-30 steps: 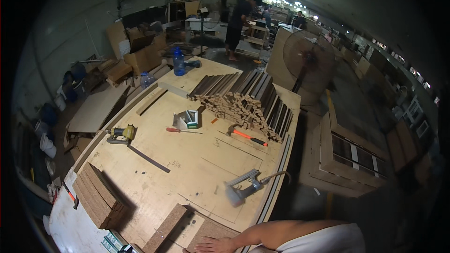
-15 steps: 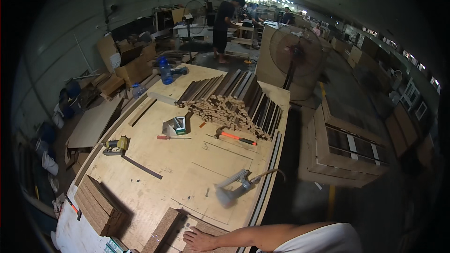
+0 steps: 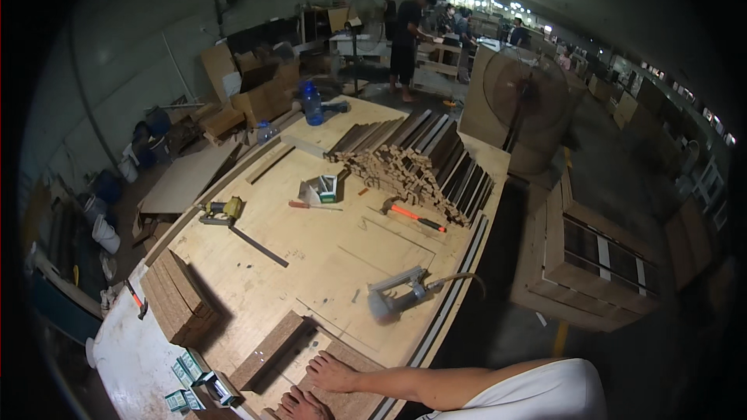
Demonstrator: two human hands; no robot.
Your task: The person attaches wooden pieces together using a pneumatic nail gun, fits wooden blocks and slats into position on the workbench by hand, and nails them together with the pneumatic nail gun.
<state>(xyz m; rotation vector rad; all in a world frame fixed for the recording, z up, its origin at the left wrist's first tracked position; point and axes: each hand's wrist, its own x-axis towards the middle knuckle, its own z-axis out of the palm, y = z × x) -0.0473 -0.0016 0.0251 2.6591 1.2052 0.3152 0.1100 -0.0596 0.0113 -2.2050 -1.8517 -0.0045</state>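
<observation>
My right hand [image 3: 331, 373] reaches in from the lower right, fingers spread on a chipboard strip [image 3: 354, 354] lying near the table's front edge. Close beside it at the bottom edge is my left hand [image 3: 302, 406], only partly in view, its fingers resting on the wood. Left of both hands, another chipboard strip [image 3: 268, 350] stands on its long edge. Beyond the hands a grey nail gun [image 3: 397, 299] with a hose lies on its side, holding still with no hand on it.
A stack of chipboard strips [image 3: 177, 299] and green-white staple boxes [image 3: 191, 369] sit at left. Farther off lie a yellow-black nail gun [image 3: 226, 210], a screwdriver [image 3: 311, 206], an orange hammer [image 3: 416, 216] and a pile of wood strips [image 3: 420, 163]. A fan [image 3: 525, 93] stands behind.
My left hand has come into view at the bottom, beside the right. The view has shifted, so the table sits farther right and shows more staple boxes. My right hand stays on the strip.
</observation>
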